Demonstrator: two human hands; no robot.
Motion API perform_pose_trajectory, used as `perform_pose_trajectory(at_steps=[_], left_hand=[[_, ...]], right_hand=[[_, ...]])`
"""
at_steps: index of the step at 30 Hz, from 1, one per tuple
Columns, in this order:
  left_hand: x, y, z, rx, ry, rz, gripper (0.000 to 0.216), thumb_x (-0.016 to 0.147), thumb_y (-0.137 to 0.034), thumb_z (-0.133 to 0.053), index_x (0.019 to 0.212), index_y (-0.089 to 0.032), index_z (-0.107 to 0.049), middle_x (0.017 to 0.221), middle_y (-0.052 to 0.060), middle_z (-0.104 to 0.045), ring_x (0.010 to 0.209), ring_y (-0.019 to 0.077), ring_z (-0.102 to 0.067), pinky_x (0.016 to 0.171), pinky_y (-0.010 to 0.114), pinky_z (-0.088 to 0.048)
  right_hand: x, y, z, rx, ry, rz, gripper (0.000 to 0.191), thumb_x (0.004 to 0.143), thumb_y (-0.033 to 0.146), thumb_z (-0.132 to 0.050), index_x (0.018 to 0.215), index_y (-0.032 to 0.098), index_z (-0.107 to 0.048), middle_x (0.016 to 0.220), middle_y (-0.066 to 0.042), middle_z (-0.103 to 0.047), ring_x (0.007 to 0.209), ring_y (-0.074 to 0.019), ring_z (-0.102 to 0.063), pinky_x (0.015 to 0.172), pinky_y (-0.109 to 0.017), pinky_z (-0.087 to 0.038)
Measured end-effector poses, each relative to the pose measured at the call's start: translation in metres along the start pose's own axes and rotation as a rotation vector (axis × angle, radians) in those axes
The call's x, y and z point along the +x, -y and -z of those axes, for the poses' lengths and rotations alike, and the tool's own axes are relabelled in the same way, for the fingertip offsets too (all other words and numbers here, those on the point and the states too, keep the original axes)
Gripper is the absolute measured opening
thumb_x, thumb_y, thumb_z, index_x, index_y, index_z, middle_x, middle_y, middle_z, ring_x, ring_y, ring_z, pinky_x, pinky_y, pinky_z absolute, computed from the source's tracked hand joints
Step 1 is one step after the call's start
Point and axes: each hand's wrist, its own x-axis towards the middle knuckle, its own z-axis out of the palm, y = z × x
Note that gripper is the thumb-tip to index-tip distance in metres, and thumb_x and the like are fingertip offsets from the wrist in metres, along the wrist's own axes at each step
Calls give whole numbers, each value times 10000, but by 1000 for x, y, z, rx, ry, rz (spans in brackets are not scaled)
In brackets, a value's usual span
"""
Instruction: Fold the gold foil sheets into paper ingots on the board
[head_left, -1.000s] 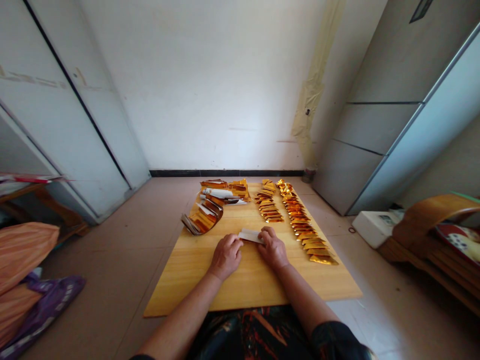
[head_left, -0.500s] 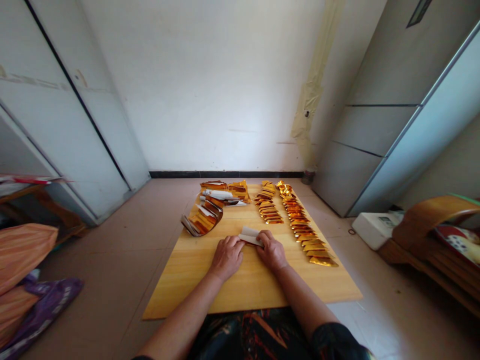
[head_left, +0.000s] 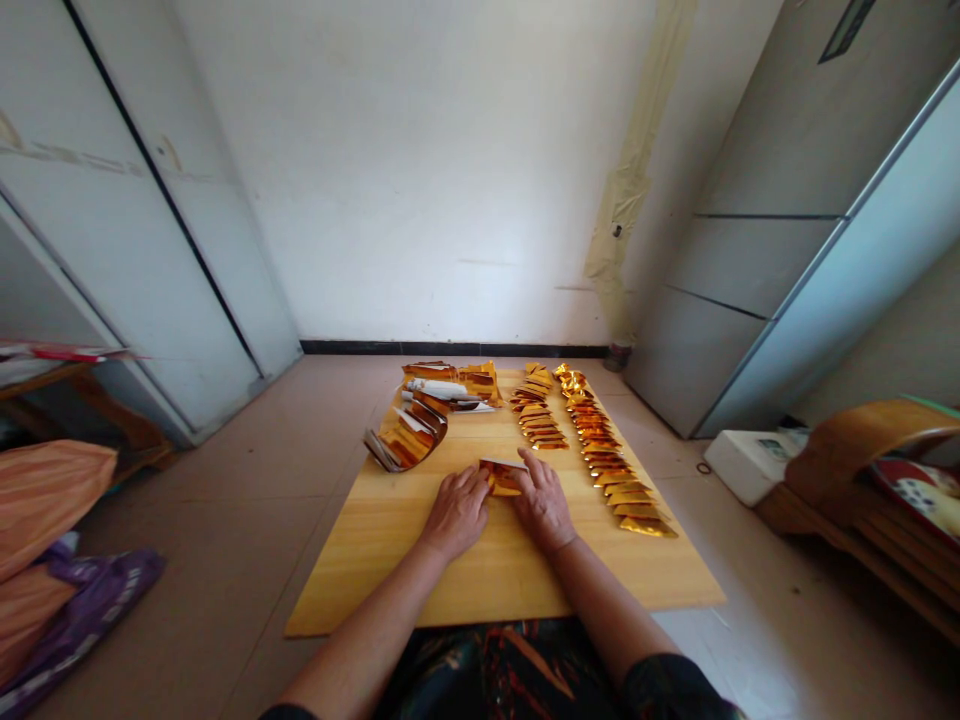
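A gold foil paper (head_left: 501, 478) lies folded on the wooden board (head_left: 390, 560), gold side up. My left hand (head_left: 453, 512) presses its left end with curled fingers. My right hand (head_left: 541, 505) holds its right end, fingers bent over the edge. Two rows of folded gold pieces (head_left: 600, 450) run along the board to the right of my hands. A curled stack of unfolded gold sheets (head_left: 405, 442) rests to the upper left, with more sheets (head_left: 450, 383) behind it.
The board lies on a tiled floor. White wardrobe doors (head_left: 135, 250) stand at the left, grey cabinets (head_left: 757, 230) at the right. A white box (head_left: 742, 465) and a wooden chair (head_left: 862, 470) sit at the right. Orange and purple bags (head_left: 52, 560) lie at the left.
The paper between my hands showed its white side before; it now shows gold and is folded smaller. Both hands stayed in nearly the same place.
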Motion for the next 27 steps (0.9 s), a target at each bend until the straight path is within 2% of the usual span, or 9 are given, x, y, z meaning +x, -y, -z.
perform_pose_trajectory(at_steps=[6,11,17,23,27], left_hand=[[-1,-5,7,-2,-4,37,324,778,-124,-525,1085,-212,-579,1152,67,-633,1152,244,-496,981,439,-368],[1,-2,8,-64,5,83,208,807,-142,-537,970,-223,-637,1126,50,-657,1076,220,-550,928,401,-397],[7,5,6,-166,20,224,150,822,-166,-544,851,-233,-674,1062,13,-692,999,178,-587,874,338,-398],[17,7,7,-169,34,312,151,830,-215,-536,810,-231,-684,940,1,-707,937,172,-575,831,306,-383],[25,8,4,-134,42,359,135,816,-211,-548,759,-211,-670,872,7,-686,893,165,-565,795,282,-374]], right_hand=[[0,-2,0,49,56,-44,121,816,192,-565,842,227,-678,1355,-79,-472,1153,-246,-432,908,-387,-376],[-2,-11,-3,164,78,-117,108,774,198,-618,800,245,-711,1258,-69,-551,1143,-244,-455,907,-377,-397],[-2,-22,-10,256,103,-199,106,774,243,-633,798,267,-734,1232,-53,-571,1114,-234,-489,925,-373,-402],[2,-25,-10,327,103,-265,134,812,242,-594,785,226,-724,1121,-63,-626,1036,-203,-539,899,-306,-415],[7,-22,-9,296,87,-313,115,798,237,-619,715,192,-684,1045,-55,-643,973,-184,-550,872,-266,-404]])
